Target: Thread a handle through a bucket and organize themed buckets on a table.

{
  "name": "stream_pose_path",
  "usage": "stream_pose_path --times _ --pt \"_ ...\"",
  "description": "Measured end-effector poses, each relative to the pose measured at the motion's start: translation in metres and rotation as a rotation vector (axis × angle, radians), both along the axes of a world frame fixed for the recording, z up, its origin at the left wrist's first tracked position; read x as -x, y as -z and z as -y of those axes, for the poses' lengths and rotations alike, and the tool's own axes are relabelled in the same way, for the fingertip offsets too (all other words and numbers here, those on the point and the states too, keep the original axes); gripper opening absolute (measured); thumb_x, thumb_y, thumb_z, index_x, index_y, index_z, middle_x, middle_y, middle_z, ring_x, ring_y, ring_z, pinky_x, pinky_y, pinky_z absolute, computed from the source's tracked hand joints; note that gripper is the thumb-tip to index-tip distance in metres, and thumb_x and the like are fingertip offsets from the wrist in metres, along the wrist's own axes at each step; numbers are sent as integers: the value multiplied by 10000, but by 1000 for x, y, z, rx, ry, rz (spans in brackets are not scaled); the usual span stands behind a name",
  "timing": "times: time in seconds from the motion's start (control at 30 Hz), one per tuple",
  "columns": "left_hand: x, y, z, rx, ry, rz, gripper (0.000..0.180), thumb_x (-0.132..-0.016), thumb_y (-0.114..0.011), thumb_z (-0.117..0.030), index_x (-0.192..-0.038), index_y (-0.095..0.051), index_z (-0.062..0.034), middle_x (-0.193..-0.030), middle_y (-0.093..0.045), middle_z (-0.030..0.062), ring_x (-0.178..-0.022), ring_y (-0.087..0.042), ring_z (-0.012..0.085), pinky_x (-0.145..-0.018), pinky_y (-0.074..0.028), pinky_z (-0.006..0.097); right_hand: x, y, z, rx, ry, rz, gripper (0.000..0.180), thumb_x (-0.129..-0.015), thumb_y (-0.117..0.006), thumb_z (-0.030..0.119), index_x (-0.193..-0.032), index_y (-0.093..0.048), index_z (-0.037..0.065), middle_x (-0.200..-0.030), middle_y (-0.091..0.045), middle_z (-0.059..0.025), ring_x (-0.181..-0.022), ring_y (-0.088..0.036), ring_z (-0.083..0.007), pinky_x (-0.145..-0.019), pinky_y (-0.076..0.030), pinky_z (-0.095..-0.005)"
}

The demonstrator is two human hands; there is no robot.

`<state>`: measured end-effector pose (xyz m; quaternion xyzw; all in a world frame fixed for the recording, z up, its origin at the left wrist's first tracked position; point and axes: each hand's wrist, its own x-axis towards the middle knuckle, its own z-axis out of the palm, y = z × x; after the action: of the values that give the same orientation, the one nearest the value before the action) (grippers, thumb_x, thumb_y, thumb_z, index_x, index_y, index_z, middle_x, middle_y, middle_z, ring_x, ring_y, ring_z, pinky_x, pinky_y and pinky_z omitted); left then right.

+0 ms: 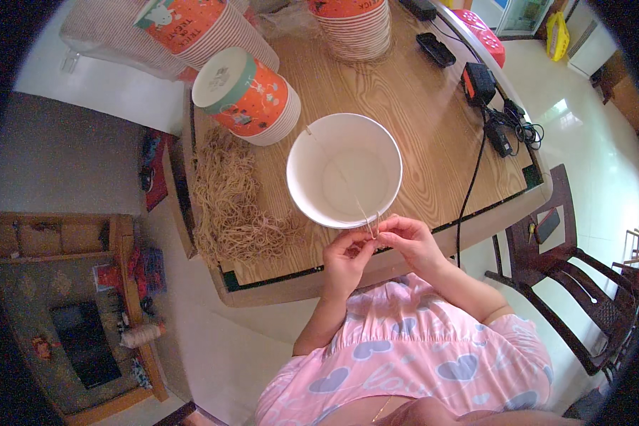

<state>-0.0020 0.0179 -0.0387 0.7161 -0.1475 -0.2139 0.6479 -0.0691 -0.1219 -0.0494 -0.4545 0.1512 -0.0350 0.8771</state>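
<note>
Pink heart-print garment (419,362) sits nearest the lens in the head view. Just beyond, left hand (346,261) and right hand (414,246) are close together, fingertips pinched on thin string (345,177) at the near rim of a white tub (303,170). String spans the tub's mouth to its far rim. Tub stands on a wooden table (444,153); tangled fibre heap (224,195) lies left.

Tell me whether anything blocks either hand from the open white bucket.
Nothing visible does: the left hand and the right hand meet by the near rim of the bucket, fingertips pinching the string that runs across its opening.
</note>
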Motion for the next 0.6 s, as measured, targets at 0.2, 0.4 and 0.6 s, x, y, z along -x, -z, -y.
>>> stream_pose_path --times 0.2,0.4,0.6 --pt "-1 4 -1 -11 9 7 95 -781 -661 27 -871 -650 -3 -811 -637 23 -676 -585 68 -592 -468 199 -2 3 -1 1 -1 3 119 -845 -622 71 -940 -640 1 -909 -585 -9 -852 -547 -82 -767 -438 -216" --pt "2 10 -1 -12 4 43 101 -771 -678 19 -865 -644 5 -835 -639 35 -688 -593 77 -605 -479 203 -3 2 1 -1 -13 -22 74 -832 -617 31 -898 -613 -2 -876 -595 -24 -833 -575 -106 -771 -469 -243" --pt "3 5 1 -32 20 67 98 -764 -684 21 -851 -639 13 -852 -638 51 -700 -599 87 -607 -485 207 -3 3 1 -34 -21 4 122 -847 -619 67 -956 -620 11 -896 -603 -1 -829 -556 -74 -760 -451 -216"
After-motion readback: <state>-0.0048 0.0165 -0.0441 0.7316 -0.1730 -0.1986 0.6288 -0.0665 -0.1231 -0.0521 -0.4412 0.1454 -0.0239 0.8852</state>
